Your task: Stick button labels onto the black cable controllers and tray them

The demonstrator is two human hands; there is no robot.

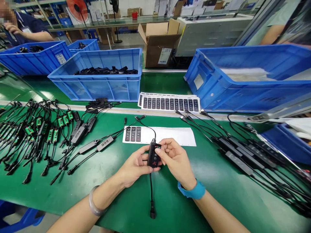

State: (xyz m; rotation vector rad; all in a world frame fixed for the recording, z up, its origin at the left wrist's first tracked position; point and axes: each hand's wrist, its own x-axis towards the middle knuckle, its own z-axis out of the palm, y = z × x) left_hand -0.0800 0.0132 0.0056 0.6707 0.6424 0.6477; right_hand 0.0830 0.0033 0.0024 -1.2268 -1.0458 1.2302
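A black inline cable controller (153,158) with button symbols on its face is held over the green table. My left hand (136,163) grips its sides between thumb and fingers. The thumb of my right hand (173,158) presses on the upper part of its face, where a black label lies; the fingers curl behind the right edge. One cable runs up from the controller, and another hangs toward me, ending in a connector (152,210). Just behind my hands lies a white label sheet (167,134) with three black labels left at its left end.
Controllers with exposed green circuit boards (29,130) and grey-cased ones (80,134) spread across the left. Cased controllers (239,161) lie in a pile at right. Full label sheets (170,103) sit behind, near blue bins (102,85). A person (26,27) is at far left.
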